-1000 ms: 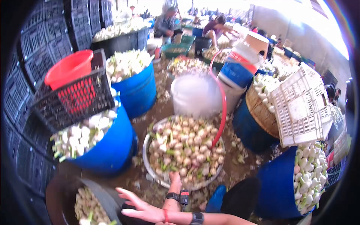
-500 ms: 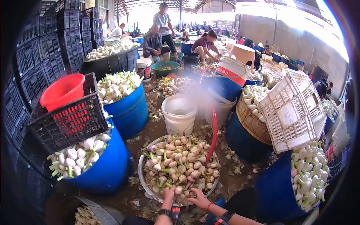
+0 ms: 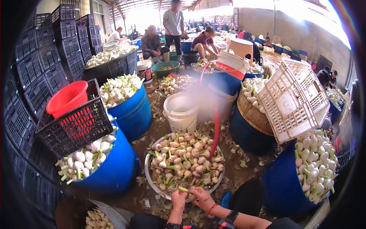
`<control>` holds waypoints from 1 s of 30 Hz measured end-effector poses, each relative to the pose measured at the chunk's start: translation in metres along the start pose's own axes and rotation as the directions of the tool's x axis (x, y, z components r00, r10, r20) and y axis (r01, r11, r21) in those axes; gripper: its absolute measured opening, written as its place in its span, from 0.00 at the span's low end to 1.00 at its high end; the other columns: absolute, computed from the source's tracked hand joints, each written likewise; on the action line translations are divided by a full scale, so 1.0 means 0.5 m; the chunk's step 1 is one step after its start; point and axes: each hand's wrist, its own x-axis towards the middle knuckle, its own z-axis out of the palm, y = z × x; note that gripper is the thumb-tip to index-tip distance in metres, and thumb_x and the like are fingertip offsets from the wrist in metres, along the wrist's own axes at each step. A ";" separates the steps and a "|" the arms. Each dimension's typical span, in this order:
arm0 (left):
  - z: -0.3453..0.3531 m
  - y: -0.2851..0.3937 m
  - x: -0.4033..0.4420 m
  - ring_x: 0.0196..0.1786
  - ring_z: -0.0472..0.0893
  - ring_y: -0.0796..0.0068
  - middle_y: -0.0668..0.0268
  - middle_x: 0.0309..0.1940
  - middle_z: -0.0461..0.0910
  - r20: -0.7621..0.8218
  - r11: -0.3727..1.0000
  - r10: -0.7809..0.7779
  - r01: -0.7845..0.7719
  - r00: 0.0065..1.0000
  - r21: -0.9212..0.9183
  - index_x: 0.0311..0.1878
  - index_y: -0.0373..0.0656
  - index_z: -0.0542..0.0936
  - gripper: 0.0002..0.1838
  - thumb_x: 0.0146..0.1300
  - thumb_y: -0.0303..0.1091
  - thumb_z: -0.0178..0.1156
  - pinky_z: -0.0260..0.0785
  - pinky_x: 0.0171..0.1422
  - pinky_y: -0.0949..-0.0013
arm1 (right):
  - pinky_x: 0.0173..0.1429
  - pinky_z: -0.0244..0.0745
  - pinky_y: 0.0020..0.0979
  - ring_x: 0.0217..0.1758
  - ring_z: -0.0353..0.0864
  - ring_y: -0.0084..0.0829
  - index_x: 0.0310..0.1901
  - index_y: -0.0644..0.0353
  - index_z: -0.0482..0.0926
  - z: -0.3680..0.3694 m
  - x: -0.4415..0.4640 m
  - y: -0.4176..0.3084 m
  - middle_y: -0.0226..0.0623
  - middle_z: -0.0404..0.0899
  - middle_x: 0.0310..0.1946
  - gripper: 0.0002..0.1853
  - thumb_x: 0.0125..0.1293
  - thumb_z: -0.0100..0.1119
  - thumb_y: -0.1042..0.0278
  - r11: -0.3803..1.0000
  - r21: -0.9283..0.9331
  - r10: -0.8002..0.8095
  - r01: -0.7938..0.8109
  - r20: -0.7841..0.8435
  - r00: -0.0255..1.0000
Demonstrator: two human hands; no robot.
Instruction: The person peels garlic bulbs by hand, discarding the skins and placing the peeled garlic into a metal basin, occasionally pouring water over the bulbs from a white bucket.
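While the left hand and right hand pinch a green-stalked garlic at the basin's six o'clock, I'd guess it's light, firm, slightly slippery, best gripped by its stalk.

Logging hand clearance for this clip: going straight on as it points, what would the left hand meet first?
Past the held garlic, the left hand would likely meet the heaped bulbs in the basin first; the hand's height above them is unclear.

Bright daylight glares above the pale right-hand wall.
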 end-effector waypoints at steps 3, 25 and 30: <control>-0.045 -0.042 0.019 0.26 0.75 0.77 0.67 0.27 0.76 0.043 0.979 -0.166 0.170 0.985 -0.115 0.38 0.36 0.75 0.10 0.50 0.20 0.53 0.70 0.30 0.75 | 0.50 0.70 0.35 0.51 0.71 0.43 0.51 0.55 0.68 0.000 -0.003 -0.005 0.41 0.69 0.46 0.26 0.50 0.66 0.68 0.990 0.116 0.080 -0.080 0.005 0.997; -0.022 0.004 -0.107 0.42 0.74 0.69 0.64 0.41 0.75 0.206 0.989 0.005 -0.035 0.978 0.140 0.49 0.39 0.71 0.14 0.59 0.28 0.54 0.68 0.43 0.68 | 0.50 0.67 0.34 0.45 0.70 0.32 0.54 0.61 0.68 -0.011 -0.023 0.038 0.35 0.72 0.42 0.29 0.54 0.64 0.56 0.600 0.742 0.118 -0.298 0.287 0.951; -0.062 -0.052 -0.060 0.42 0.73 0.73 0.67 0.39 0.74 0.281 0.995 -0.075 0.090 0.957 -0.042 0.49 0.41 0.72 0.15 0.61 0.35 0.54 0.67 0.43 0.67 | 0.46 0.69 0.30 0.43 0.73 0.26 0.49 0.60 0.68 0.027 -0.019 0.081 0.35 0.74 0.40 0.20 0.59 0.57 0.58 0.504 0.771 0.044 -0.389 0.427 0.903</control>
